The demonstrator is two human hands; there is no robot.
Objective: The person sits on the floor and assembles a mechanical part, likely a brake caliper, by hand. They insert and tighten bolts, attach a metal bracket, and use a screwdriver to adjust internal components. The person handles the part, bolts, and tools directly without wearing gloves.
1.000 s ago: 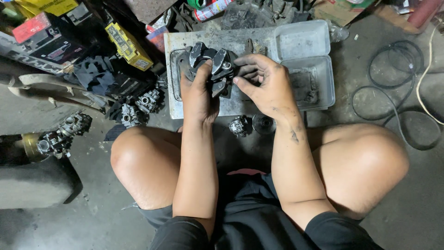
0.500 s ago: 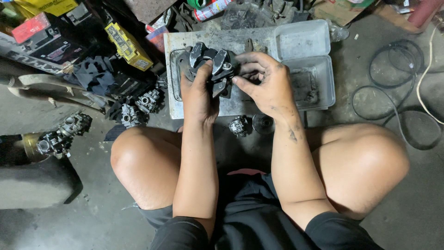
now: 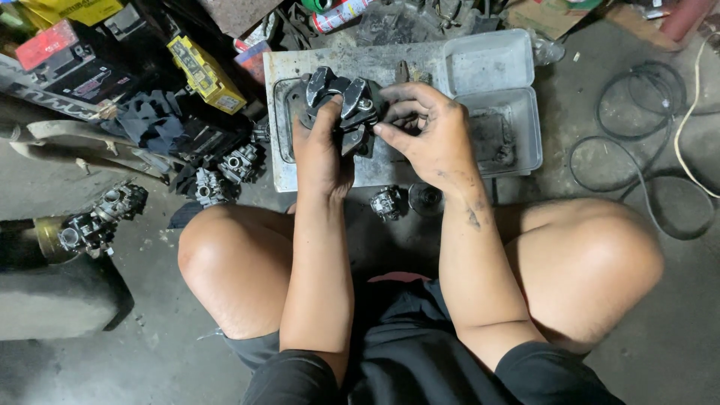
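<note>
Left hand (image 3: 321, 154) grips dark metal part (image 3: 341, 105), propping it upright over grey board (image 3: 300, 176) on floor. Right hand (image 3: 431, 139) pinches its side, fingertips steadying; plastic tray (image 3: 525, 127) beside.

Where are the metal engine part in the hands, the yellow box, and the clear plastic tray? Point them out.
metal engine part (image 3: 341, 105), head view, its top.
yellow box (image 3: 204, 73), head view, its long side.
clear plastic tray (image 3: 487, 61), head view, bare lid.
</note>
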